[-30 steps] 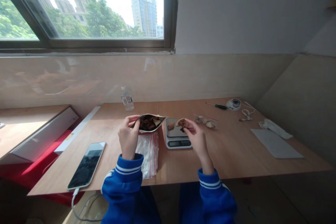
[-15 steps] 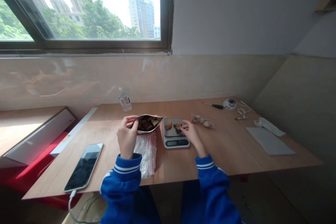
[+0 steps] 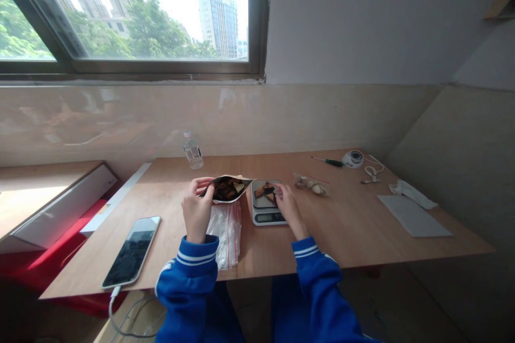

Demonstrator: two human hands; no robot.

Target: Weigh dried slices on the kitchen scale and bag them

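Note:
My left hand (image 3: 196,207) grips the rim of an open foil pouch (image 3: 228,188) full of dark dried pieces and holds it up above the wooden table (image 3: 354,230). To its right stands a small digital kitchen scale (image 3: 266,206) with a few brown and tan pieces on its platform. My right hand (image 3: 285,203) rests at the scale's right side, its fingers pinched on a dark piece (image 3: 269,191) over the platform. A stack of clear zip bags with red stripes (image 3: 227,227) lies below the pouch.
A phone (image 3: 132,251) on a cable lies at the front left. A small clear bottle (image 3: 193,151) stands at the back. A filled clear bag (image 3: 310,185), a screwdriver (image 3: 326,161), a round white device (image 3: 352,158), a white cable and a white sheet (image 3: 413,216) lie to the right.
My right hand has come down from above the scale with a piece and shifted left over the platform. Another dark piece now lies on the scale. My left hand has kept the pouch still.

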